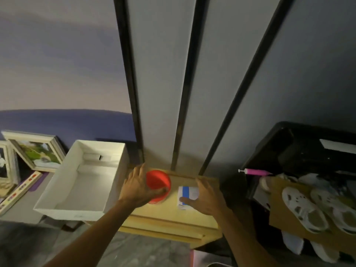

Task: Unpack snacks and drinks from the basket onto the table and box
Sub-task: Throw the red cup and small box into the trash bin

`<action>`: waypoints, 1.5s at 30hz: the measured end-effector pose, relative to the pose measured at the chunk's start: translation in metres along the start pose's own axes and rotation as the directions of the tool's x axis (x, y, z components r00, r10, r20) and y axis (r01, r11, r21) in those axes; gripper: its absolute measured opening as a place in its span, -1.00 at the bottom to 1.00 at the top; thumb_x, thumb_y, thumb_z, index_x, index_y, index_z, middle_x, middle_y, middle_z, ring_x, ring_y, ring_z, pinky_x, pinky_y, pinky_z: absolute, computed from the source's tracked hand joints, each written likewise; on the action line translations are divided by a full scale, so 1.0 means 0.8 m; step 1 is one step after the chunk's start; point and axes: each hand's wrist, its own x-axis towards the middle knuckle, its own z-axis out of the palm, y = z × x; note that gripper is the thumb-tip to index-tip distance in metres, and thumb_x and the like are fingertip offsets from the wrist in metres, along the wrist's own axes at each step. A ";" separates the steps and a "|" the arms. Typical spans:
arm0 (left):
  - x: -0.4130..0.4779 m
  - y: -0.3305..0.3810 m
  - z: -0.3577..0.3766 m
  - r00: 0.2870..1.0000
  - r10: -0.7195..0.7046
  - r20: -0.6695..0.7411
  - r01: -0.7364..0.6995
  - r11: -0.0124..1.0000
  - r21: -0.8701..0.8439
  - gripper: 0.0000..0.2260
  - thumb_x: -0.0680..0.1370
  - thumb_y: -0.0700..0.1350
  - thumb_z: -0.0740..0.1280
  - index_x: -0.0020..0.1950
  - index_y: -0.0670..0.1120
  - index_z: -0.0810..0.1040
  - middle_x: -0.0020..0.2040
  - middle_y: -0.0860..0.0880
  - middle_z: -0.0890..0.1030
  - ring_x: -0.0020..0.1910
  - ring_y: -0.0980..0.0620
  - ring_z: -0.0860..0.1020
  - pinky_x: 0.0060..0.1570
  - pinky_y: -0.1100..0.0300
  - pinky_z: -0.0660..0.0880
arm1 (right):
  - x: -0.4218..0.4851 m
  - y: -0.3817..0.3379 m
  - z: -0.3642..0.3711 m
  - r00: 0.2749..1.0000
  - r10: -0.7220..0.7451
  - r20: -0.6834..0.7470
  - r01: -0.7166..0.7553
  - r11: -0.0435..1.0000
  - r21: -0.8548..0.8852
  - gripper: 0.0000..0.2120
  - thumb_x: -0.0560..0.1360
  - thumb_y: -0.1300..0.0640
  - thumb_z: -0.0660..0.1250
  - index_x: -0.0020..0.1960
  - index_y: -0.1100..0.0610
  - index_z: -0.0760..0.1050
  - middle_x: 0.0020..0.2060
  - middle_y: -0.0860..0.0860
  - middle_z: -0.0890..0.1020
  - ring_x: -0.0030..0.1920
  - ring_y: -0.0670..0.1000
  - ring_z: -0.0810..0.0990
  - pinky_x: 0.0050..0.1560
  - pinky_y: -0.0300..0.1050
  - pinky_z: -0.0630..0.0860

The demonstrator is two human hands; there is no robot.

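A red plastic cup (158,181) lies tilted on the small yellow wooden table (192,218). My left hand (138,187) wraps round its left side, fingers curled under its lower edge. To the right, a small white carton with a blue stripe (188,193) stands on the same table. My right hand (207,199) holds it from the right, thumb pressed on its front. An empty white box (63,197) sits to the left of the table. No basket is in view.
Framed pictures (36,151) and a long ruler-like strip (21,189) lie at the far left. At the right a black crate (269,143) holds white shoes (304,211) on cardboard and a pink syringe (256,172). Grey wall panels rise behind the table.
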 end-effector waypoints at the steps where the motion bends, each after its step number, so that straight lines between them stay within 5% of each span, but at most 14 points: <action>1: 0.006 -0.011 0.024 1.000 -0.007 -0.005 0.007 1.000 -0.015 0.26 0.09 0.71 0.35 0.62 0.13 0.06 0.54 -0.02 0.28 0.47 -0.13 0.39 0.36 -0.22 0.47 | 0.013 0.014 0.032 1.000 -0.018 0.011 0.018 1.000 -0.006 0.22 0.16 -0.82 0.09 0.62 -0.12 0.14 0.60 -0.05 0.31 0.56 0.11 0.34 0.48 0.20 0.38; 4: 0.016 -0.031 0.078 0.999 -0.026 -0.038 0.025 0.999 -0.035 0.31 0.04 0.68 0.43 0.63 0.16 0.01 0.53 -0.02 0.25 0.46 -0.12 0.38 0.33 -0.25 0.49 | 0.038 0.043 0.097 0.998 -0.053 0.030 0.052 0.999 0.004 0.33 0.08 -0.84 0.05 0.65 -0.13 0.01 0.64 -0.07 0.17 0.64 0.12 0.18 0.57 0.24 0.25; 8: 0.030 -0.052 0.121 0.993 -0.023 -0.114 0.020 1.000 -0.022 0.35 0.05 0.61 0.49 0.65 0.13 -0.05 0.60 -0.04 0.14 0.53 -0.19 0.29 0.35 -0.29 0.47 | 0.056 0.060 0.132 0.988 -0.124 -0.092 0.112 0.985 -0.130 0.27 0.27 -0.75 0.12 0.71 0.02 -0.03 0.69 0.03 0.08 0.68 0.18 0.01 0.65 0.19 -0.01; 13: 0.032 -0.055 0.126 0.987 -0.017 -0.158 0.008 0.998 -0.058 0.28 0.10 0.57 0.51 0.64 0.13 0.01 0.56 -0.03 0.19 0.48 -0.19 0.34 0.24 -0.24 0.56 | 0.058 0.061 0.137 0.979 -0.117 -0.166 0.097 0.988 -0.122 0.13 0.29 -0.68 0.23 0.61 0.04 0.25 0.51 0.06 0.38 0.50 0.17 0.32 0.45 0.11 0.35; 17: 0.025 -0.042 0.096 0.982 0.034 -0.184 -0.050 0.996 -0.078 0.25 0.11 0.59 0.50 0.63 0.11 0.09 0.56 -0.02 0.23 0.45 -0.14 0.38 0.19 -0.20 0.60 | 0.046 0.049 0.110 0.986 -0.077 -0.151 0.070 0.996 -0.045 0.07 0.27 -0.60 0.41 0.56 0.00 0.28 0.42 -0.01 0.38 0.38 0.04 0.38 0.23 -0.09 0.48; 22: 0.013 -0.004 0.020 0.970 0.124 -0.208 -0.142 0.987 -0.075 0.21 0.13 0.54 0.55 0.63 0.11 0.13 0.58 0.00 0.24 0.48 -0.12 0.38 0.29 -0.13 0.56 | 0.020 0.033 0.031 0.972 0.014 -0.237 -0.001 0.998 0.055 0.21 0.08 -0.83 0.04 0.47 -0.05 0.30 0.31 -0.06 0.37 0.27 -0.01 0.44 0.11 -0.05 0.62; 25: 0.006 0.027 -0.039 0.964 0.184 -0.192 -0.200 0.978 -0.066 0.22 0.12 0.57 0.52 0.63 0.11 0.12 0.60 0.01 0.23 0.50 -0.13 0.36 0.35 -0.12 0.52 | -0.015 0.006 -0.051 0.962 0.043 -0.271 -0.019 0.996 0.091 0.07 0.21 -0.68 0.34 0.50 -0.04 0.26 0.35 -0.06 0.35 0.29 -0.04 0.43 0.02 -0.17 0.54; 29: -0.004 0.076 -0.121 0.936 0.307 -0.170 -0.320 0.946 -0.055 0.22 0.12 0.62 0.48 0.63 0.11 0.15 0.61 -0.01 0.23 0.51 -0.18 0.36 0.35 -0.18 0.53 | -0.068 -0.017 -0.143 0.916 0.077 -0.395 -0.058 0.996 0.061 -0.07 0.35 -0.52 0.43 0.50 -0.03 0.28 0.36 -0.04 0.40 0.32 -0.03 0.43 0.01 -0.17 0.42; 35: -0.037 0.160 -0.198 0.843 0.526 -0.113 -0.536 0.840 -0.086 0.17 0.16 0.55 0.52 0.62 0.13 0.15 0.61 0.02 0.19 0.50 -0.16 0.37 0.38 -0.17 0.51 | -0.171 -0.025 -0.227 0.836 0.221 -0.503 -0.209 0.975 0.081 -0.03 0.38 -0.53 0.40 0.58 -0.05 0.20 0.45 -0.03 0.35 0.38 0.01 0.38 0.09 -0.17 0.34; 39: -0.066 0.220 -0.186 0.792 0.607 -0.064 -0.609 0.781 -0.136 0.18 0.10 0.52 0.53 0.61 0.13 0.20 0.60 0.04 0.21 0.50 -0.14 0.38 0.41 -0.16 0.47 | -0.254 -0.002 -0.236 0.773 0.335 -0.539 -0.335 0.937 0.102 -0.03 0.38 -0.58 0.32 0.57 -0.04 0.18 0.46 -0.01 0.35 0.39 0.03 0.40 0.17 -0.15 0.32; 45: -0.149 0.309 -0.099 0.683 0.726 0.077 -0.708 0.684 -0.175 0.13 0.17 0.47 0.57 0.60 0.18 0.14 0.56 0.13 0.19 0.47 -0.05 0.35 0.36 -0.11 0.49 | -0.375 0.088 -0.189 0.644 0.557 -0.524 -0.411 0.830 0.377 0.07 0.21 -0.70 0.28 0.54 -0.14 0.19 0.46 -0.03 0.40 0.42 0.04 0.45 0.31 0.08 0.53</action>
